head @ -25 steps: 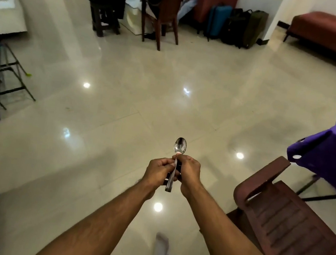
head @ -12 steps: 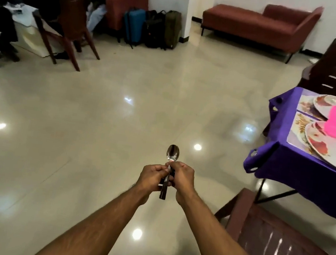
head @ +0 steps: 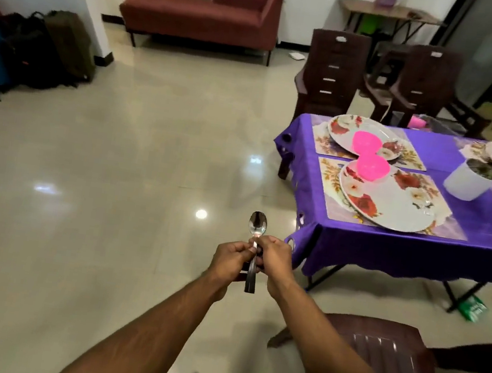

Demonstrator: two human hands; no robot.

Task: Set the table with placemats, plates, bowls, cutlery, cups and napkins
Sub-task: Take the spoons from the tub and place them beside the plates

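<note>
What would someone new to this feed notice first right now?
Probably the spoon, held upright in mid-frame by the left hand and right hand together, over bare floor. Next, the purple tablecloth at right, where pink bowls sit on flowered plates and placemats. A white plant pot stands further along the table.

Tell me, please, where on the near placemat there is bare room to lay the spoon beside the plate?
The near placemat shows a bare strip left of the floral plate, toward the tablecloth edge, and a smaller one at its right end. The far side is crowded: the pink bowl sits there. Both hands hold the spoon.
</note>
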